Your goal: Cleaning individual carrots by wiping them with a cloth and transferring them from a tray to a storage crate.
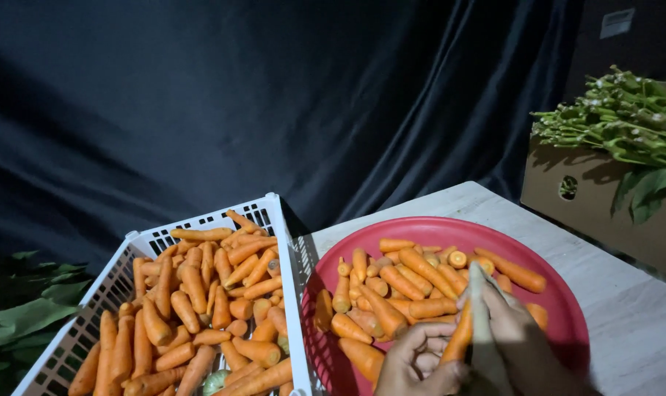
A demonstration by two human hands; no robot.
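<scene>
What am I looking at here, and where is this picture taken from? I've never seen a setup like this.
There is no machine: a person works with two bare hands, and the one picture comes from a camera worn on the head, looking down. The left hand holds a carrot over a red round basin that holds carrots. The right hand presses a pale, narrow tool against that carrot; I cannot tell what kind. Beside the basin stands a white slotted crate full of carrots. Both rest on a pale table. At the right, a cardboard box holds leafy greens. Dark cloth hangs behind.
</scene>
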